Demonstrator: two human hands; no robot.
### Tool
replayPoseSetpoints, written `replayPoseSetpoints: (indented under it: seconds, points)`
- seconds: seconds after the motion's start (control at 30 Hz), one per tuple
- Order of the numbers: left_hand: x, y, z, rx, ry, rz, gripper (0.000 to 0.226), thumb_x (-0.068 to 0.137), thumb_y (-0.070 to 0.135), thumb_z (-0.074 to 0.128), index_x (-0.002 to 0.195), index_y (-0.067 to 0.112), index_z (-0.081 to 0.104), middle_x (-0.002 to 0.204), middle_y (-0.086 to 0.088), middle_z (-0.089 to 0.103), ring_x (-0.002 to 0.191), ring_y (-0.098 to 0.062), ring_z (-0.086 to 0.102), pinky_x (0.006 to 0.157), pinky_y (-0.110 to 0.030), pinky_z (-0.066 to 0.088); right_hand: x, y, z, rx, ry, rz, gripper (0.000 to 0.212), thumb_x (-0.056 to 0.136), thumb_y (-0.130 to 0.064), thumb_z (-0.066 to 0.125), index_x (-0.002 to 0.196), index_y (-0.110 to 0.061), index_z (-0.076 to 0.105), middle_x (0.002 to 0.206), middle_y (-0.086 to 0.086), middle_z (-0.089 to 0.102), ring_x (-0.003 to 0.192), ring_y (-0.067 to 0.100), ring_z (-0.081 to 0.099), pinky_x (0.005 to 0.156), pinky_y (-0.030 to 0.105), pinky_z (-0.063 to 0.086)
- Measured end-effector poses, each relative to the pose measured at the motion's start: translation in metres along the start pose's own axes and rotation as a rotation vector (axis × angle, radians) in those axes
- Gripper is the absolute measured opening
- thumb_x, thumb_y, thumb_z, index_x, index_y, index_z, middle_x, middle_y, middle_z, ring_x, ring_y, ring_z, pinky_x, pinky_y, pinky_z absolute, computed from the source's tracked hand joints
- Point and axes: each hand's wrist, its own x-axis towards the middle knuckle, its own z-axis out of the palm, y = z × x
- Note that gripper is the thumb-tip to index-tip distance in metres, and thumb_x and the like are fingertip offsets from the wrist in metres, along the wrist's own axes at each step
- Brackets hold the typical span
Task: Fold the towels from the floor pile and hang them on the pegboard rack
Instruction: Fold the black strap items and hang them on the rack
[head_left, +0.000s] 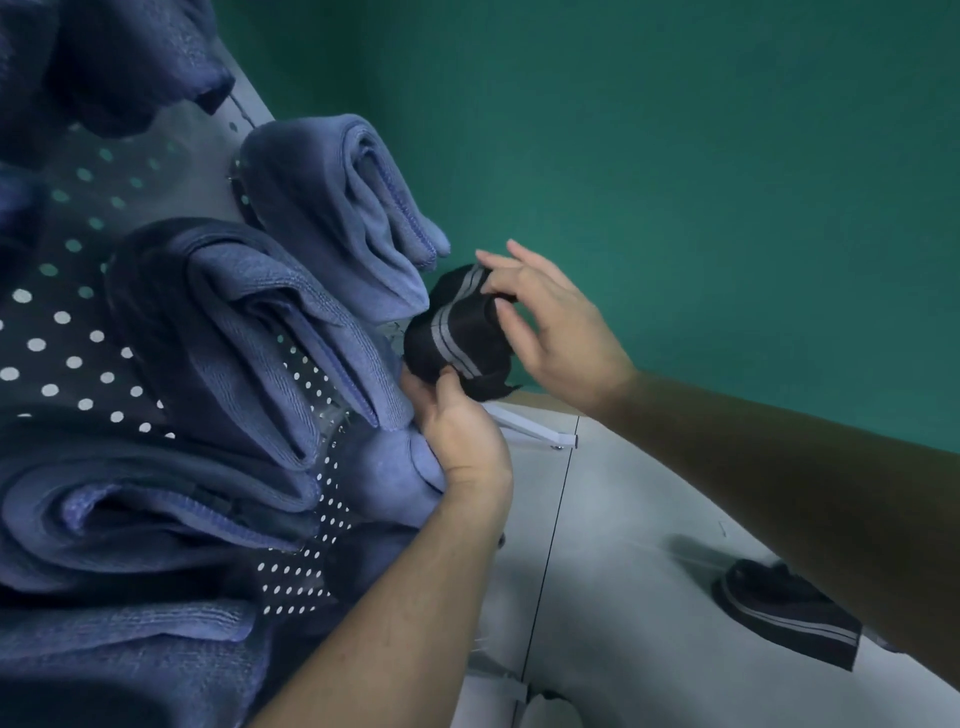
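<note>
A folded black towel (449, 332) with pale stripes hangs at the right edge of the pegboard rack (78, 358). My left hand (457, 431) grips its lower edge from below, thumb on the stripes. My right hand (550, 327) pinches its upper right side, some fingers raised. Several folded blue towels (270, 312) hang on the pegboard to the left. Another black striped towel (784, 613) lies on the floor at lower right, partly hidden by my right forearm.
A green wall (675, 156) stands behind the rack. The pale floor (623, 519) has a dark seam line. A white foot of the rack (535, 428) juts out onto the floor under the black towel.
</note>
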Motion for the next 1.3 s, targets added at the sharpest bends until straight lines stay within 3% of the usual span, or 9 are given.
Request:
replayPoseSetpoints:
  seconds: [0.17, 0.27, 0.43, 0.6, 0.73, 0.87, 1.0, 1.17, 1.3]
  points:
    - [0.009, 0.007, 0.006, -0.064, 0.164, -0.076, 0.026, 0.087, 0.001, 0.049, 0.087, 0.023, 0.064, 0.093, 0.002, 0.069, 0.085, -0.017, 0.064, 0.085, -0.034, 0.052, 0.003, 0.007, 0.010, -0.038, -0.017, -0.054, 0.021, 0.102, -0.018, 0.046, 0.117, -0.010, 0.060, 0.145, 0.010, 0.054, 0.146, 0.032, 0.034, 0.120, 0.032, 0.027]
    - [0.010, 0.011, 0.006, -0.039, 0.192, -0.160, 0.021, 0.094, 0.012, 0.047, 0.098, 0.010, 0.068, 0.105, -0.012, 0.069, 0.100, -0.030, 0.065, 0.088, -0.037, 0.054, 0.012, 0.004, 0.017, -0.007, -0.094, -0.008, 0.020, 0.102, -0.012, 0.049, 0.117, -0.007, 0.061, 0.141, 0.012, 0.058, 0.142, 0.021, 0.034, 0.120, 0.018, 0.018]
    - [0.026, -0.007, -0.005, -0.066, 0.288, -0.158, 0.023, 0.077, 0.018, 0.051, 0.086, 0.018, 0.072, 0.108, -0.013, 0.073, 0.104, -0.032, 0.068, 0.097, -0.055, 0.052, 0.013, 0.009, 0.029, 0.051, -0.307, 0.263, 0.020, 0.101, -0.016, 0.047, 0.120, -0.017, 0.053, 0.112, 0.006, 0.068, 0.103, 0.028, 0.060, 0.090, 0.045, 0.048]
    - [0.027, -0.014, -0.001, -0.031, 0.236, -0.360, 0.029, 0.093, 0.005, 0.046, 0.079, 0.023, 0.065, 0.102, -0.007, 0.072, 0.103, -0.033, 0.069, 0.095, -0.053, 0.055, 0.006, 0.009, 0.040, 0.185, -0.420, 0.504, 0.030, 0.099, -0.016, 0.044, 0.127, -0.022, 0.053, 0.114, 0.000, 0.070, 0.102, 0.024, 0.065, 0.095, 0.042, 0.050]
    - [0.031, -0.026, -0.001, 0.045, 0.204, -0.404, 0.019, 0.099, 0.016, 0.055, 0.086, 0.030, 0.057, 0.114, -0.005, 0.071, 0.107, -0.029, 0.068, 0.099, -0.050, 0.053, 0.003, 0.008, 0.044, 0.314, -0.457, 0.604, 0.044, 0.085, -0.044, 0.050, 0.128, -0.040, 0.051, 0.116, -0.006, 0.068, 0.104, 0.016, 0.065, 0.099, 0.036, 0.050]
    - [0.040, -0.042, -0.004, 0.096, 0.173, -0.400, 0.016, 0.097, 0.020, 0.062, 0.104, 0.033, 0.054, 0.120, -0.001, 0.067, 0.110, -0.025, 0.067, 0.101, -0.044, 0.052, 0.006, 0.010, 0.050, 0.088, -0.444, 0.568, 0.034, 0.090, -0.046, 0.064, 0.120, -0.034, 0.055, 0.087, -0.008, 0.064, 0.080, 0.018, 0.062, 0.076, 0.030, 0.050]
    - [0.033, -0.053, -0.007, 0.333, 0.062, -0.307, 0.049, 0.096, 0.020, 0.064, 0.142, 0.019, 0.045, 0.134, -0.009, 0.061, 0.122, -0.028, 0.060, 0.108, -0.040, 0.046, 0.005, 0.012, 0.050, -0.094, -0.508, 0.571, 0.022, 0.090, -0.040, 0.064, 0.103, -0.026, 0.054, 0.099, 0.002, 0.067, 0.087, 0.029, 0.062, 0.075, 0.034, 0.051]
    - [0.010, -0.050, -0.012, 0.688, -0.060, -0.340, 0.077, 0.098, 0.030, 0.059, 0.160, 0.016, 0.015, 0.163, -0.012, 0.022, 0.152, -0.030, 0.018, 0.123, -0.043, 0.014, -0.013, 0.018, 0.015, -0.019, -0.499, 0.685, 0.047, 0.090, -0.044, 0.068, 0.132, -0.028, 0.055, 0.133, -0.003, 0.060, 0.117, 0.018, 0.058, 0.094, 0.029, 0.045]
    - [-0.027, -0.048, -0.010, 0.619, -0.207, -0.377, 0.074, 0.099, 0.019, 0.056, 0.160, 0.017, 0.013, 0.165, -0.004, 0.020, 0.148, -0.026, 0.027, 0.119, -0.033, 0.024, -0.038, 0.027, -0.024, -0.039, -0.468, 0.775, 0.042, 0.094, -0.045, 0.062, 0.132, -0.030, 0.053, 0.127, -0.005, 0.060, 0.107, 0.017, 0.059, 0.092, 0.027, 0.042]
